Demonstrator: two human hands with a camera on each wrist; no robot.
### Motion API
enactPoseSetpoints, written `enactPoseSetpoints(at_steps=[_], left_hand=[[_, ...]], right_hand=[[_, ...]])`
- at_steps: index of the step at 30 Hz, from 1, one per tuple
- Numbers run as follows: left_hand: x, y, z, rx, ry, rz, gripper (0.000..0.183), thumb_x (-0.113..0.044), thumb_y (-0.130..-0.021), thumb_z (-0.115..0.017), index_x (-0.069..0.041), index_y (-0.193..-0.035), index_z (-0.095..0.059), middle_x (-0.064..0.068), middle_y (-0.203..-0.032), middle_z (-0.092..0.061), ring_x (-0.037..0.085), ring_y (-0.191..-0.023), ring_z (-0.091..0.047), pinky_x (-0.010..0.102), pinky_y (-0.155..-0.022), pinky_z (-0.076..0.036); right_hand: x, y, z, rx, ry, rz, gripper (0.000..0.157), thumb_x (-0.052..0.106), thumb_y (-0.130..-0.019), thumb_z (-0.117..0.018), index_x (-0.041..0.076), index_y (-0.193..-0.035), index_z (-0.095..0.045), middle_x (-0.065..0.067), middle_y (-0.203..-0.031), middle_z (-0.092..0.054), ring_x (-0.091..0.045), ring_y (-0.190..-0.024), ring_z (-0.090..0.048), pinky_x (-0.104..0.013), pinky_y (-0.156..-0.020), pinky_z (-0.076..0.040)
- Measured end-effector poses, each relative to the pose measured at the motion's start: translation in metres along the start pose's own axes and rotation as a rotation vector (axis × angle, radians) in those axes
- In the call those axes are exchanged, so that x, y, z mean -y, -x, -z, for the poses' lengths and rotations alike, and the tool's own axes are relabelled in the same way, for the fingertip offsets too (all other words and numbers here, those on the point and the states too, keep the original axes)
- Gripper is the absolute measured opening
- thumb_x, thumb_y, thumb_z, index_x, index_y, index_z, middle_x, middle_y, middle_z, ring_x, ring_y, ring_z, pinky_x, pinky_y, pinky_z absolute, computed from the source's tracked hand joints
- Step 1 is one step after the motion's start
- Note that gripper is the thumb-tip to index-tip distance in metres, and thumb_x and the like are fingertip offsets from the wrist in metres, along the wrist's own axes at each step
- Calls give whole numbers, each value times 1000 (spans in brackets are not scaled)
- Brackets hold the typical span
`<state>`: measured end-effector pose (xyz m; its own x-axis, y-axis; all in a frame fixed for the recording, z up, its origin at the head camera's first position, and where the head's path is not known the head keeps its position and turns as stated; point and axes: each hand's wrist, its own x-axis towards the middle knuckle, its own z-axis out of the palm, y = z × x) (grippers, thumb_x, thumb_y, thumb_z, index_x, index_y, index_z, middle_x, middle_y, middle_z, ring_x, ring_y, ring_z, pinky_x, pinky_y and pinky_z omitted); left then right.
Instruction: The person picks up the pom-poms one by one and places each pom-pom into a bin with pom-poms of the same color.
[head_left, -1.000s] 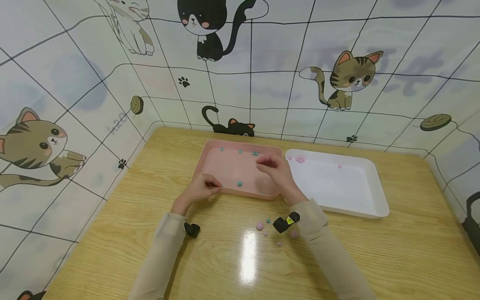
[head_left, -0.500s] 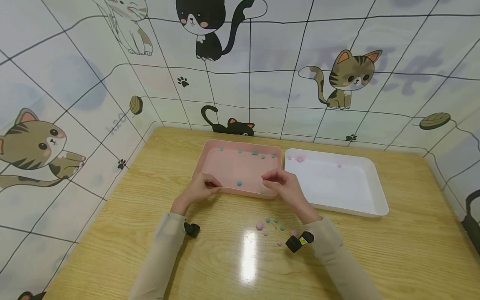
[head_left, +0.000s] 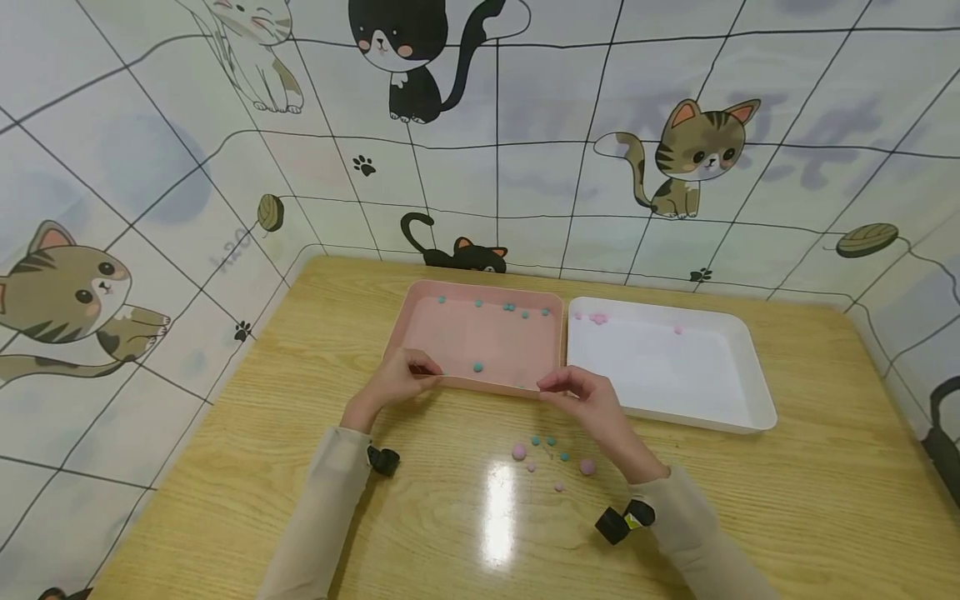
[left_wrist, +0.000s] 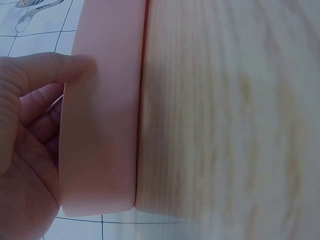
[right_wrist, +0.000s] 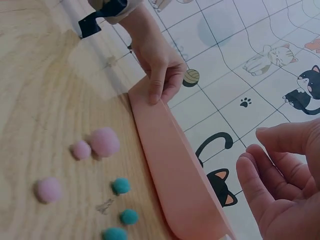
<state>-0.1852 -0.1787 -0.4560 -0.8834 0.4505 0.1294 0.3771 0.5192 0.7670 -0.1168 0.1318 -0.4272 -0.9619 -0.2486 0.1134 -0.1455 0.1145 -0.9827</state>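
My left hand [head_left: 397, 379] pinches the front wall of the pink tray [head_left: 465, 337] near its left corner, thumb outside and fingers inside, as the left wrist view shows. At that tray's front right corner is my right hand [head_left: 596, 408], fingertips right by the rim. In the right wrist view its thumb and fingers stand apart with nothing between them. Several small teal pom-poms [head_left: 477, 367] lie in the pink tray, most along the back. On the table in front are pink pom-poms [right_wrist: 105, 142] of different sizes and smaller teal pom-poms [right_wrist: 129, 216].
Right of the pink tray stands a white tray [head_left: 667, 375] with several pink pom-poms [head_left: 597, 318] near its back wall. Both rest on a wooden table [head_left: 420, 517]. A cat-patterned sheet [head_left: 540, 183] rises behind the table. A black object [head_left: 947, 446] shows at the right edge.
My right hand has moved from over the pink tray toward me and right, to its front right corner, uncovering teal pom-poms in the tray and on the table. My left hand stays put.
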Motion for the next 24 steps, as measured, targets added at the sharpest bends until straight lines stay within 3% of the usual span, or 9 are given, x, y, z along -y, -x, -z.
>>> enactPoseSetpoints(at_steps=[9, 17, 24], left_hand=[[-1, 1, 0, -5, -11, -17, 7, -4, -82, -71, 2, -79, -72, 7, -77, -68, 17, -69, -62, 23, -64, -51], [-1, 0, 0, -7, -2, -32, 8, -4, -82, -70, 4, -79, -71, 8, -76, -68, 16, -68, -61, 24, -63, -51], [-1, 1, 0, -6, 13, -33, 4, 0, -82, -69, 1, -79, -72, 9, -76, -67, 17, -69, -61, 24, -64, -51]], right_hand=[[-6, 20, 3, 12, 57, -55, 13, -2, -84, -66, -6, -96, -64, -24, -99, -62, -16, -88, -62, -22, -78, -51], [-18, 31, 8, 11, 107, -81, 14, -7, -81, -67, -7, -94, -63, -24, -97, -64, -12, -87, -63, -21, -77, -51], [-26, 38, 10, 72, 102, -145, 20, -6, -80, -68, -7, -99, -61, -22, -96, -63, -16, -83, -63, -23, -69, -53]])
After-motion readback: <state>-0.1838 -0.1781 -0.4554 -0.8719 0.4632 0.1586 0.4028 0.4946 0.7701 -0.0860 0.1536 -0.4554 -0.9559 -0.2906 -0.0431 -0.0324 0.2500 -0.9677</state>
